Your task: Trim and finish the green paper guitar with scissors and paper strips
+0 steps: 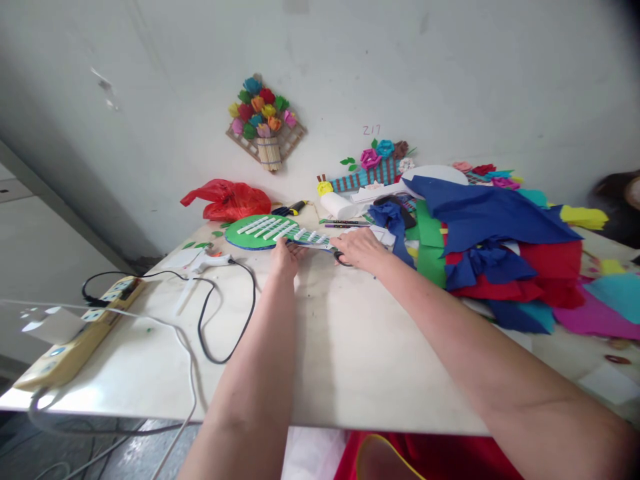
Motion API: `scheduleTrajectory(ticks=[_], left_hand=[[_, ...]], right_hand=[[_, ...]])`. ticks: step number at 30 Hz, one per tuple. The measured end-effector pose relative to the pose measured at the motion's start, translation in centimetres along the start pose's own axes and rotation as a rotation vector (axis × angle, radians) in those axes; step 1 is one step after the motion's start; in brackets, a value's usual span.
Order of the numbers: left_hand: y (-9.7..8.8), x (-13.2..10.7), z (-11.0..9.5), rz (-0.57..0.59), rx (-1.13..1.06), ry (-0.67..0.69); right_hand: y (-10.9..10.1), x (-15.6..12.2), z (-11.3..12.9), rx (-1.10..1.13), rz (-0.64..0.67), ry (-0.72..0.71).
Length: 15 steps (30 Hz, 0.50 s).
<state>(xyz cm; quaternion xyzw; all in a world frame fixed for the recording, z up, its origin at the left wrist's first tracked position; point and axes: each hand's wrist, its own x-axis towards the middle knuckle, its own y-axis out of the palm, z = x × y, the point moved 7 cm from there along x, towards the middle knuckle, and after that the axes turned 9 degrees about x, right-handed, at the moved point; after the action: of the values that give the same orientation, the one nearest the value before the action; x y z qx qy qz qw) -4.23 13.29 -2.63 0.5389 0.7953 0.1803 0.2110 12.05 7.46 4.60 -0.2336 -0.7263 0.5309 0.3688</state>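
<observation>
Through the head camera I observe two hands at work above one table (360, 360).

Left hand (286, 257): one. I read it as pinching the near edge of the green panel (234, 235), thumb uppermost. Right hand (363, 249): one. It is closed around one pair of scissors (342, 260), a black handle loop showing below the fingers; I cannot tell how far the blades are parted.

Green panel: one, located toward the far side of the table, broad and rounded at its left end, narrowing toward the right hand, edged in blue. It carries several white strips, longer on the broad part and shorter on the narrow part; I cannot count them reliably.

Items beyond the panel: one red plastic bag (227, 199), one white roll (337, 205), and two slim pens (346, 225) side by side.

Left of the hands: one white glue gun (213, 261) with one black cord, and one power strip (75, 360) along the table's left side.

Right: one heap of coloured sheets (490, 207), overlapping, number not determinable.

Against the wall: one flower-basket ornament (265, 120) hanging, and one striped caterpillar figure (367, 176) with at least four flowers.
</observation>
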Motion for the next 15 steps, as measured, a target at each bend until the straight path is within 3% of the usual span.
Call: scheduleTrajectory(ticks=[15], left_hand=[[0.04,-0.31,0.04,-0.016,0.011,-0.040]], right_hand=[[0.87,0.30,0.06,0.022,0.004,-0.011]])
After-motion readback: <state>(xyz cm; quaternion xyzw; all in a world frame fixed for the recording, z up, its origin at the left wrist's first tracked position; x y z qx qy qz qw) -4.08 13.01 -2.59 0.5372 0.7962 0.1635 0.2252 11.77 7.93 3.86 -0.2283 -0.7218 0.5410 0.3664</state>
